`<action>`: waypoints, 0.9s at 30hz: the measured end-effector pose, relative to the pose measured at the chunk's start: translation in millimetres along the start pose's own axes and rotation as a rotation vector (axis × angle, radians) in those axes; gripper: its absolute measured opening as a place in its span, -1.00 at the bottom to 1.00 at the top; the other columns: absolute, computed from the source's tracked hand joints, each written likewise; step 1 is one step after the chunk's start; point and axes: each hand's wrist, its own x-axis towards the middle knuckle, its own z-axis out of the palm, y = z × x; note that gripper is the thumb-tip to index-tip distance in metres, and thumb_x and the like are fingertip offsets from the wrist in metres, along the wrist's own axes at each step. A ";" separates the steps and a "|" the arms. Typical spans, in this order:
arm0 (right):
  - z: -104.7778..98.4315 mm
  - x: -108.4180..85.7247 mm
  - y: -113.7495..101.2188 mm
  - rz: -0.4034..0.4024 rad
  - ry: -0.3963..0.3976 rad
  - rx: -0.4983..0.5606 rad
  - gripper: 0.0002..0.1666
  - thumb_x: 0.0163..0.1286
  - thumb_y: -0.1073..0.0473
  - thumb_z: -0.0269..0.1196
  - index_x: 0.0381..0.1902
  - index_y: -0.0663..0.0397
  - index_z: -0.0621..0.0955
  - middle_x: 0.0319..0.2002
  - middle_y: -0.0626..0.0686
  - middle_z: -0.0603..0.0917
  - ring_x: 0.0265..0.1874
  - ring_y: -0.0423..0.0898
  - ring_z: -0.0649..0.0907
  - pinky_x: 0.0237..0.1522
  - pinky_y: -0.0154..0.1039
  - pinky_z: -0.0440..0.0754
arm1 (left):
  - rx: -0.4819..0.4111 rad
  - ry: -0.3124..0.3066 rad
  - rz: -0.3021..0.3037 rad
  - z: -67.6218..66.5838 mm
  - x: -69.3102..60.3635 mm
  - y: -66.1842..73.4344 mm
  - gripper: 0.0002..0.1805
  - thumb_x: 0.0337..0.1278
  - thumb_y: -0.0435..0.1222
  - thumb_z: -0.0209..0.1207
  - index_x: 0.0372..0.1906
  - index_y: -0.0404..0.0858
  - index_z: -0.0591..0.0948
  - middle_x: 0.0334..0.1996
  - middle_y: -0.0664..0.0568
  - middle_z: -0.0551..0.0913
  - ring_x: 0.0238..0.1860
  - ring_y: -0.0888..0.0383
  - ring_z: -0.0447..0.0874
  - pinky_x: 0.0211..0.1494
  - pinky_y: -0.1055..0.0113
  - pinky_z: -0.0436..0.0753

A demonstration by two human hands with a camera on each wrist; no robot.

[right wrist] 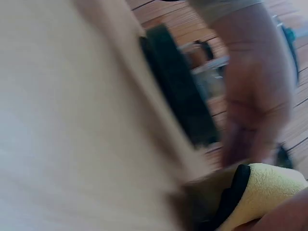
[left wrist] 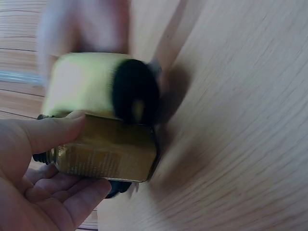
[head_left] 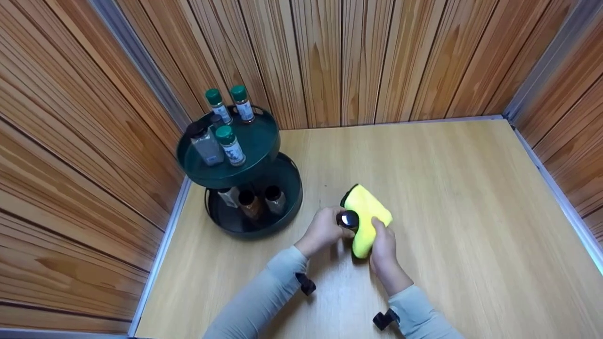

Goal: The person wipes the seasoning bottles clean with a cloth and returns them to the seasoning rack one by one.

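My left hand (head_left: 322, 231) grips a squarish spice jar (left wrist: 108, 156) with a dark cap (head_left: 347, 219). In the left wrist view its thumb lies along one side and the fingers curl under the other; lettering on the jar is too blurred to read. A yellow cloth (head_left: 370, 212) with a black edge is in my right hand (head_left: 385, 247), the thumb on top of it. The cloth lies against the jar's side. In the right wrist view the cloth covers much of the jar, and most of the right hand is out of frame.
On the left stands a two-tier dark green round rack. Its upper tray (head_left: 252, 165) carries green-capped shaker bottles (head_left: 234, 153) and a dark-capped jar (head_left: 207, 148). Several dark-capped jars (head_left: 275, 200) stand in the lower tray (head_left: 294, 207). Wood-panelled walls (head_left: 358, 61) enclose the table (head_left: 452, 197).
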 end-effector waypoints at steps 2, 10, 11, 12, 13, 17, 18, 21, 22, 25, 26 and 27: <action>0.0 -0.2 -1.2 0.042 -0.007 -0.004 -0.50 0.64 -0.04 -0.01 0.24 0.25 0.46 -0.12 -0.06 0.66 -0.15 -0.20 0.64 0.00 -0.32 0.61 | -0.006 0.001 -0.005 -0.5 -0.2 -0.5 -0.44 -0.18 -0.44 0.56 0.07 -0.35 0.68 -0.04 -0.11 0.77 0.02 0.05 0.71 0.17 0.22 0.63; 4.6 -8.8 -44.4 -0.004 -0.115 0.120 -0.45 0.62 -0.04 -0.01 0.35 0.22 0.33 0.10 0.07 0.56 0.02 -0.09 0.62 0.08 -0.23 0.61 | 0.045 0.015 0.103 -1.2 0.1 -2.6 -0.63 -0.20 -0.49 0.50 -0.15 -0.27 0.73 -0.25 0.00 0.78 -0.24 0.24 0.64 -0.05 0.35 0.63; 4.5 -8.7 -44.2 -0.015 -0.121 0.121 -0.45 0.62 -0.04 -0.01 0.34 0.22 0.33 0.09 0.07 0.56 0.01 -0.09 0.62 0.06 -0.22 0.62 | 0.047 0.018 0.102 -1.2 -0.1 -2.8 -0.63 -0.19 -0.48 0.49 -0.15 -0.26 0.73 -0.26 0.01 0.77 -0.25 0.24 0.63 -0.06 0.35 0.63; 4.4 -8.1 -41.9 -0.022 -0.114 0.118 -0.46 0.62 -0.05 -0.01 0.33 0.22 0.34 0.07 0.06 0.58 0.00 -0.10 0.63 0.05 -0.23 0.63 | 0.043 0.018 0.096 -1.2 -0.3 -2.7 -0.63 -0.19 -0.48 0.48 -0.14 -0.26 0.72 -0.26 0.00 0.77 -0.25 0.23 0.64 -0.06 0.35 0.63; 3.9 -6.9 -37.7 -0.022 -0.099 0.107 -0.47 0.62 -0.05 0.00 0.31 0.22 0.36 0.03 0.04 0.61 -0.03 -0.11 0.65 0.03 -0.24 0.64 | 0.029 0.013 0.085 -1.3 -0.6 -2.4 -0.61 -0.19 -0.48 0.49 -0.12 -0.27 0.72 -0.23 -0.01 0.78 -0.22 0.21 0.66 -0.03 0.34 0.63; -0.6 0.5 -10.1 0.019 -0.014 0.047 -0.53 0.62 -0.04 0.00 0.20 0.23 0.45 -0.15 -0.05 0.68 -0.17 -0.18 0.67 -0.05 -0.29 0.65 | 0.002 -0.002 0.025 -1.4 -2.1 -0.5 -0.51 -0.19 -0.46 0.53 0.00 -0.28 0.71 -0.12 -0.02 0.78 -0.07 0.16 0.70 0.11 0.29 0.64; -2.1 2.2 -4.0 0.031 -0.002 0.026 -0.54 0.63 -0.04 -0.01 0.18 0.23 0.47 -0.18 -0.06 0.68 -0.20 -0.18 0.67 -0.06 -0.29 0.64 | -0.001 -0.001 0.009 -1.7 -2.5 0.2 -0.49 -0.20 -0.45 0.55 0.01 -0.27 0.71 -0.11 0.01 0.78 -0.05 0.17 0.70 0.14 0.28 0.63; -4.6 6.7 4.4 0.051 -0.006 -0.036 -0.52 0.64 -0.06 -0.03 0.16 0.24 0.49 -0.18 -0.05 0.67 -0.20 -0.18 0.65 -0.07 -0.29 0.63 | 0.013 0.013 -0.018 -2.0 -2.1 1.3 -0.47 -0.21 -0.42 0.58 0.02 -0.24 0.70 -0.11 0.04 0.77 -0.06 0.22 0.68 0.16 0.26 0.64; -4.8 7.7 3.6 0.050 -0.012 -0.049 -0.51 0.64 -0.07 -0.03 0.16 0.24 0.49 -0.16 -0.04 0.65 -0.18 -0.17 0.64 -0.05 -0.29 0.62 | 0.014 0.013 -0.020 -2.2 -1.8 1.5 -0.46 -0.21 -0.43 0.58 0.02 -0.26 0.70 -0.10 0.02 0.78 -0.06 0.20 0.69 0.16 0.25 0.63; -4.2 8.6 -6.7 0.051 -0.049 -0.064 -0.51 0.63 -0.08 -0.04 0.18 0.23 0.46 -0.11 -0.03 0.59 -0.15 -0.17 0.61 -0.03 -0.30 0.59 | 0.031 0.003 -0.002 -2.2 -0.3 1.5 -0.45 -0.20 -0.42 0.57 0.04 -0.31 0.69 -0.06 -0.06 0.78 -0.02 0.12 0.71 0.17 0.24 0.63; -3.9 8.5 -11.2 0.048 -0.060 -0.062 -0.51 0.63 -0.07 -0.04 0.19 0.22 0.45 -0.11 -0.03 0.58 -0.15 -0.17 0.60 -0.04 -0.31 0.58 | 0.039 -0.004 0.008 -2.0 0.3 1.6 -0.45 -0.19 -0.42 0.57 0.05 -0.32 0.69 -0.05 -0.07 0.77 0.01 0.08 0.71 0.18 0.24 0.63; -3.5 8.0 -15.6 0.043 -0.065 -0.057 -0.53 0.62 -0.06 -0.04 0.17 0.22 0.45 -0.13 -0.04 0.58 -0.17 -0.18 0.60 -0.05 -0.31 0.58 | 0.045 -0.013 0.015 -1.8 0.9 1.5 -0.44 -0.18 -0.42 0.57 0.07 -0.33 0.68 -0.03 -0.09 0.77 0.03 0.06 0.71 0.19 0.24 0.62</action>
